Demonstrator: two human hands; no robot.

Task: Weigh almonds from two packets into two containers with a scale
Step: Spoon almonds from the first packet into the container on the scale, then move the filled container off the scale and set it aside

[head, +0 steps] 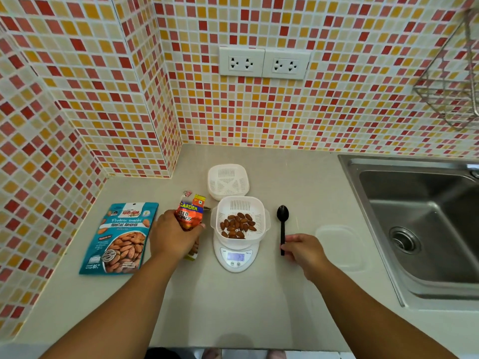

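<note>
The left hand grips the orange almond packet just left of the almond-filled container on the scale, while the right hand pinches the black spoon, its handle running near-to-far, just right of it.

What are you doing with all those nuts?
Weighing almonds. The left hand holds an orange packet beside the scale. A white container sits on the scale with almonds already in it. The right hand touches the handle of a black spoon lying on the counter. A blue packet and another container wait nearby.
</note>
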